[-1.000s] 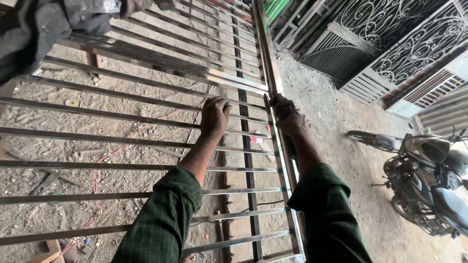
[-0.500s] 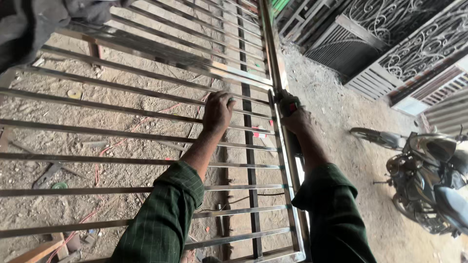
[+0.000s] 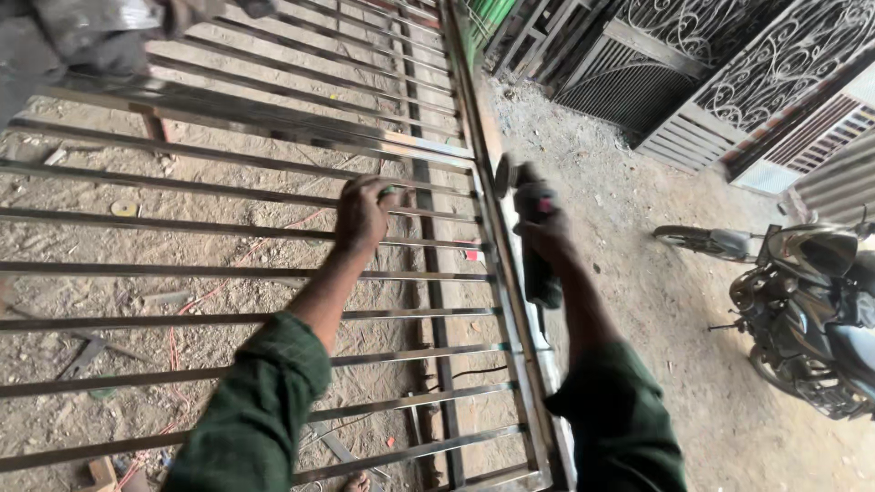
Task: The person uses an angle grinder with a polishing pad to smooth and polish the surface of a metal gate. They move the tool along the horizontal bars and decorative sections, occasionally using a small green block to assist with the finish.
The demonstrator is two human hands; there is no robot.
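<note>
Grinder (image 3: 536, 239) | right hand (image 3: 540, 239) in a closed grip round its body, disc at gate frame rail (image 3: 488, 196) | left hand (image 3: 363, 214) clasped over a gate bar (image 3: 182, 219), steadying | risk: disc could snag the rail edge and kick toward the left hand | motorcycle (image 3: 807, 310) well apart.

Dirt floor (image 3: 674, 301), scrap-littered. Ornate scrollwork gates (image 3: 775, 64) lean far right; parked motorcycle (image 3: 811, 310) near right. Daylight.
</note>
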